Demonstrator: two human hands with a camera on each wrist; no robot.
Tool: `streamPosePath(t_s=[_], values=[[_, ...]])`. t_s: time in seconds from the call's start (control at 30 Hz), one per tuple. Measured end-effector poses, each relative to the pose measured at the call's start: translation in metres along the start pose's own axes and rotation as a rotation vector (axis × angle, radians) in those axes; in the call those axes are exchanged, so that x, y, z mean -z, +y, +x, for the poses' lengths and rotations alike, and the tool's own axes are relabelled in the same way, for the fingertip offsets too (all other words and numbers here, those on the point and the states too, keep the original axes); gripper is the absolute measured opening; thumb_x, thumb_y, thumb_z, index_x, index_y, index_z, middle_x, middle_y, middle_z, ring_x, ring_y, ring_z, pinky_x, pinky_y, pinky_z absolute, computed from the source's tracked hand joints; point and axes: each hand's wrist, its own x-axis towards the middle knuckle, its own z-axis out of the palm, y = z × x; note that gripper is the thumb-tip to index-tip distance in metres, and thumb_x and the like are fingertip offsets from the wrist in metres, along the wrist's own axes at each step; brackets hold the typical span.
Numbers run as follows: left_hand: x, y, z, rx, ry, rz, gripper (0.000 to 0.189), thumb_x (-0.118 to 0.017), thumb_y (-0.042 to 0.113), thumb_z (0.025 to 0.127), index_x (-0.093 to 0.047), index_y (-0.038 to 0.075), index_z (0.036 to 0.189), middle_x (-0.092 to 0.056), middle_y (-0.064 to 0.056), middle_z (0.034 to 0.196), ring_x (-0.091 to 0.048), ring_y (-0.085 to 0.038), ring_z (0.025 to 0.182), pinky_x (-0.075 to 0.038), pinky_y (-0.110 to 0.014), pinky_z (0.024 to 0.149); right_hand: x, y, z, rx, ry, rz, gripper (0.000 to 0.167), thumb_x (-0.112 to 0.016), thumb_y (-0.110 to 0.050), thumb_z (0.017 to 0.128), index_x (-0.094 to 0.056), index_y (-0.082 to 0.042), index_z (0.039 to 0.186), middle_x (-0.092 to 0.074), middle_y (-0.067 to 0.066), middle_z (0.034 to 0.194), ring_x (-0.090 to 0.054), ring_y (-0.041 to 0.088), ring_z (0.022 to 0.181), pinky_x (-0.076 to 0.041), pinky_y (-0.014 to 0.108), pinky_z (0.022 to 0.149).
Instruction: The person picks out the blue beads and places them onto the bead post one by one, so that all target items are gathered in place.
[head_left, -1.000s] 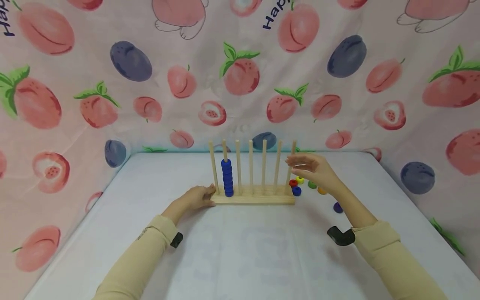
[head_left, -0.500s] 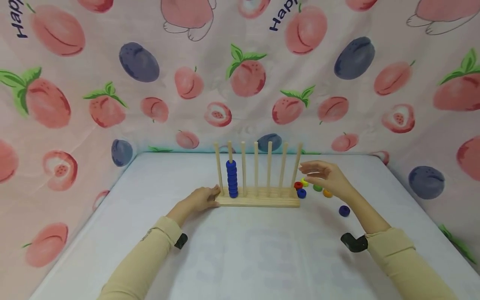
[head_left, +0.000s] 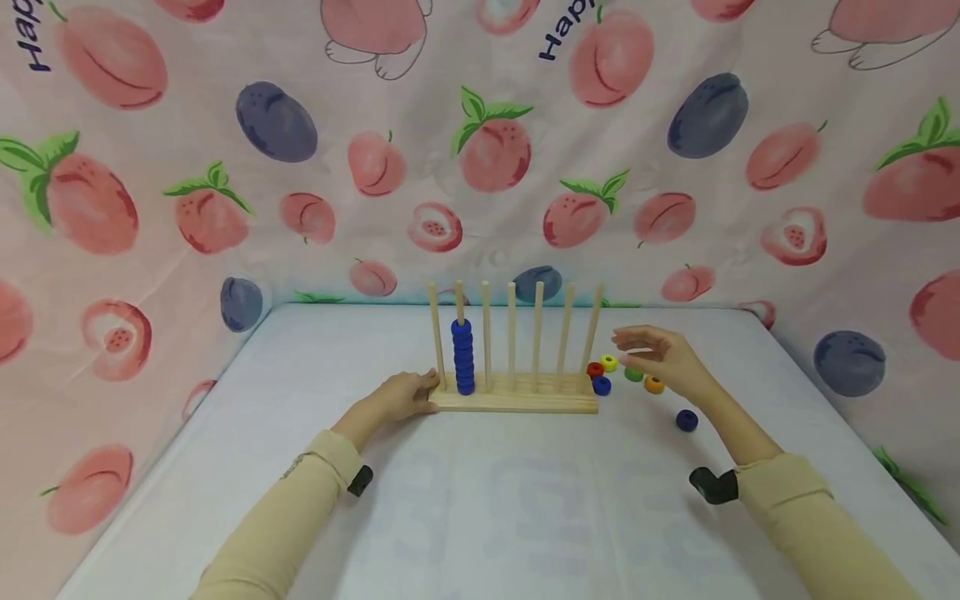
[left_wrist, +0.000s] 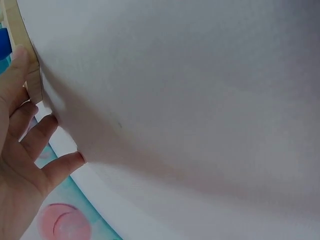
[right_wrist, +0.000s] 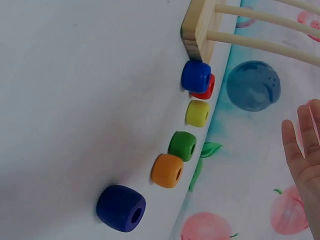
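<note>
A wooden peg stand with several upright pegs stands on the white table. A stack of blue beads fills most of its second peg from the left; the other pegs are bare. My left hand holds the stand's left end, its thumb on the wooden base in the left wrist view. To the right of the stand, my right hand hovers over loose beads, holding nothing, its fingers extended in the right wrist view.
Loose beads lie right of the stand: blue, red, yellow, green, orange and dark blue. Behind the table hangs a fruit-print cloth.
My right hand has drawn back to the right, away from the rightmost peg, and a little lower. The left hand stays on the stand. The head view has shifted slightly.
</note>
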Motion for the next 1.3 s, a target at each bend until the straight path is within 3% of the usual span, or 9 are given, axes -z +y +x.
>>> streamPosePath(t_s=[0.17,0.4,0.6,0.67,0.77,0.9,1.3], values=[[-0.001,-0.002,-0.001,-0.006,-0.001,0.005,0.058,-0.064,0.027,0.089,-0.044,0.001,0.138,-0.039,-0.018,0.145,-0.045,-0.042,0.127,-0.038,-0.050,0.106,-0.002,0.008,-0.002,-0.059,-0.003,-0.060,0.040,-0.062,-0.001,0.088,-0.052,0.006,0.126,-0.058,0.028,0.121,-0.057,-0.008,0.099,-0.046,0.005,0.083],[0.000,-0.002,-0.002,-0.005,0.009,0.003,0.059,-0.064,0.028,0.089,-0.044,0.001,0.138,-0.040,-0.019,0.144,-0.047,-0.042,0.125,-0.040,-0.050,0.104,-0.003,0.018,-0.002,-0.108,-0.029,-0.084,0.041,-0.063,-0.008,0.089,-0.051,0.004,0.127,-0.055,0.027,0.126,-0.055,-0.007,0.102,-0.045,0.005,0.084],[-0.002,-0.004,-0.005,0.009,-0.005,0.004,0.060,-0.064,0.029,0.089,-0.043,0.001,0.138,-0.040,-0.020,0.144,-0.046,-0.042,0.126,-0.039,-0.050,0.105,-0.004,0.020,0.000,-0.134,-0.068,-0.100,0.041,-0.063,-0.008,0.090,-0.052,0.005,0.127,-0.054,0.027,0.129,-0.056,0.033,0.115,-0.046,0.008,0.088],[-0.001,-0.004,-0.006,0.006,-0.001,0.003,0.059,-0.064,0.028,0.089,-0.045,0.001,0.137,-0.040,-0.020,0.144,-0.046,-0.042,0.126,-0.039,-0.051,0.104,-0.004,0.021,0.001,-0.136,-0.077,-0.105,0.041,-0.063,-0.007,0.090,-0.051,0.006,0.127,-0.053,0.027,0.130,-0.053,0.041,0.116,-0.048,0.014,0.091],[-0.001,-0.004,-0.005,-0.003,0.004,0.002,0.059,-0.065,0.028,0.089,-0.045,0.001,0.137,-0.040,-0.020,0.143,-0.047,-0.042,0.125,-0.040,-0.050,0.104,-0.004,0.022,0.001,-0.146,-0.081,-0.128,0.041,-0.063,-0.007,0.089,-0.051,0.006,0.127,-0.054,0.027,0.129,-0.053,0.042,0.116,-0.051,0.029,0.094],[0.001,-0.003,-0.004,0.003,0.007,0.002,0.059,-0.065,0.028,0.089,-0.045,0.001,0.137,-0.041,-0.020,0.143,-0.047,-0.042,0.125,-0.040,-0.050,0.104,-0.004,0.027,0.002,-0.151,-0.094,-0.147,0.040,-0.063,-0.004,0.089,-0.052,0.008,0.126,-0.054,0.029,0.128,-0.053,0.043,0.116,-0.046,0.048,0.096],[0.002,-0.001,-0.002,-0.021,0.001,-0.010,0.058,-0.065,0.027,0.089,-0.045,0.000,0.136,-0.038,-0.020,0.144,-0.044,-0.043,0.127,-0.038,-0.049,0.106,-0.008,0.040,-0.003,-0.164,-0.155,-0.186,0.038,-0.064,0.002,0.086,-0.053,0.015,0.119,-0.057,0.035,0.119,-0.056,0.048,0.109,-0.046,0.055,0.093]])
